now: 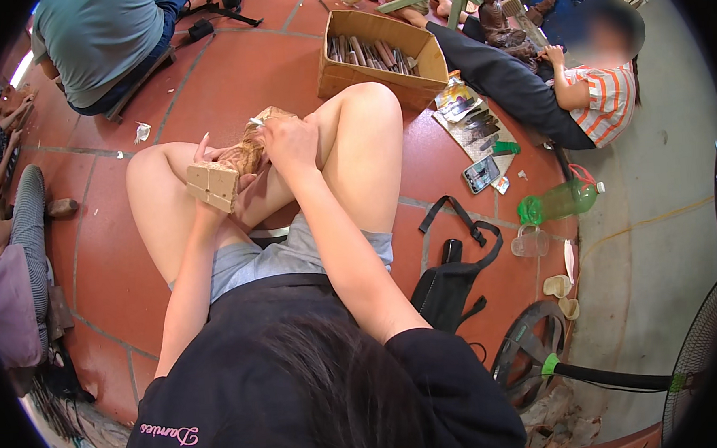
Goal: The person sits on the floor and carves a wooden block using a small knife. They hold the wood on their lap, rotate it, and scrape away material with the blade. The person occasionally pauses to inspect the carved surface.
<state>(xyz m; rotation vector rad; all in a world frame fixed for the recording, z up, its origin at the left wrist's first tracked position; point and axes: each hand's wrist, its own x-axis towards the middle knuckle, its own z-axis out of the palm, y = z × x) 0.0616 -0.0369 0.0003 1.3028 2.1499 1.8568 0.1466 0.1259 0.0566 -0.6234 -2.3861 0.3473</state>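
Note:
A light brown wood carving lies across my lap between my bent knees. Its flat, squared base faces me, with a few small dark holes in it. My left hand grips the carving from beneath and behind the base, its fingers partly hidden and one fingertip raised above the far edge. Over the upper part of the carving, my right hand is closed, pinching a small whitish thing at the fingertips. What that thing is I cannot make out. The carving's far end shows beyond my right fingers.
Ahead stands a cardboard box of wooden-handled carving tools. On the right are loose blades, a phone, a green bottle, a glass mug, a black bag and a fan. Other people sit at both sides.

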